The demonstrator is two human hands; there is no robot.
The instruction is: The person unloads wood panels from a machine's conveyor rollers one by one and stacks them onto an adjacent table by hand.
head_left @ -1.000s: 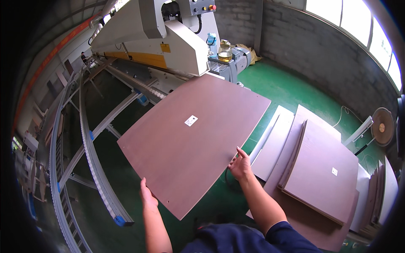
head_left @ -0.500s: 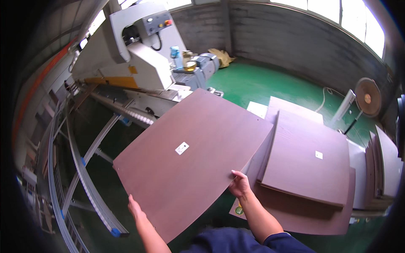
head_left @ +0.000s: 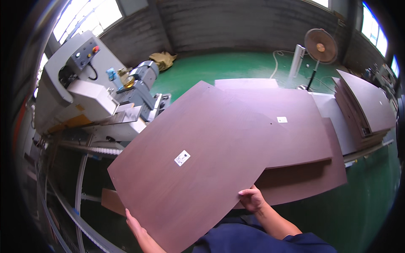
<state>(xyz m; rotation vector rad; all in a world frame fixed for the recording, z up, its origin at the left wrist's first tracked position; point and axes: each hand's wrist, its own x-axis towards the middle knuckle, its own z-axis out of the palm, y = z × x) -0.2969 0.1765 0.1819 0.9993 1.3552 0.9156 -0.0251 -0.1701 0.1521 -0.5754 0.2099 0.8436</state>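
Observation:
A large brown wood-grain panel (head_left: 198, 126) with a small white label (head_left: 182, 158) is held up in front of me, tilted across the view. My left hand (head_left: 136, 225) grips its left edge near the lower corner, its fingers hidden underneath. On the right edge my right hand (head_left: 252, 199) is closed, thumb on top and fingers below. Beyond the panel's right side lies a stack of similar brown panels (head_left: 299, 139), the top one bearing its own white label (head_left: 282, 119). The held panel overlaps part of that stack in the view.
A grey-white machine (head_left: 90, 95) with a control box stands at the left, metal rails (head_left: 80, 185) below it. At the far right is another stack of panels (head_left: 363, 105). A round fan (head_left: 320, 45) on a stand rises behind, over green floor (head_left: 194, 69).
My view has swung right, so the machine now sits farther left. The held panel has come round with me and now overlaps the panel stack more. Both hands keep their hold.

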